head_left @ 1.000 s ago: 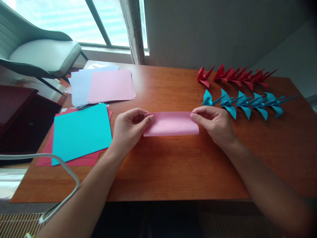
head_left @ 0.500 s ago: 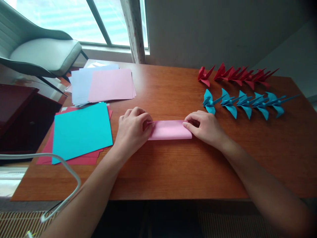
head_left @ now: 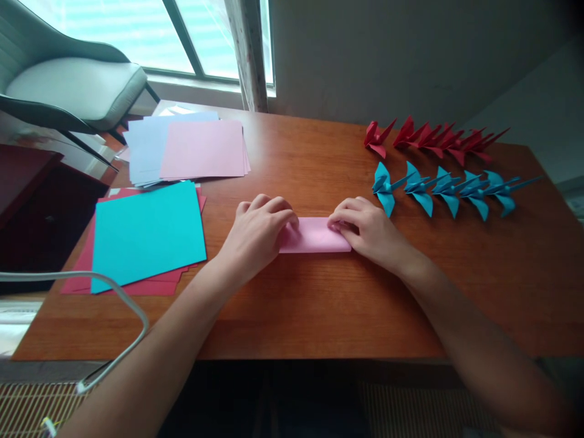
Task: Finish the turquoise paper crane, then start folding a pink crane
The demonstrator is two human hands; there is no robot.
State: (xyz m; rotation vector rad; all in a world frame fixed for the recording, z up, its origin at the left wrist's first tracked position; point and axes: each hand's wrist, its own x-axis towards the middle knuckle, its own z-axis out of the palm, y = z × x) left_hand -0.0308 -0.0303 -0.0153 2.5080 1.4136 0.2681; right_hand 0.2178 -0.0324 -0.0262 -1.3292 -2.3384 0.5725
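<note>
A sheet of pink paper [head_left: 314, 236], folded into a narrow strip, lies on the wooden table in front of me. My left hand [head_left: 261, 230] covers its left end, fingers curled down onto the far edge and thumb out of sight. At the right end, my right hand [head_left: 365, 228] has its thumb and bent fingers closed together on the paper near the upper right corner. The left tip of the strip is hidden under my left hand.
Blue paper cranes [head_left: 449, 190] and red paper cranes [head_left: 429, 140] stand in two rows at the right. Left lie a turquoise sheet [head_left: 148, 234] over red sheets [head_left: 75, 277], and behind them pale pink sheets [head_left: 203, 149]. A white cable [head_left: 137, 313] loops by my left forearm.
Both hands have shifted inward and press on the paper's far edge; the strip looks flatter than before. The view has tilted slightly.
</note>
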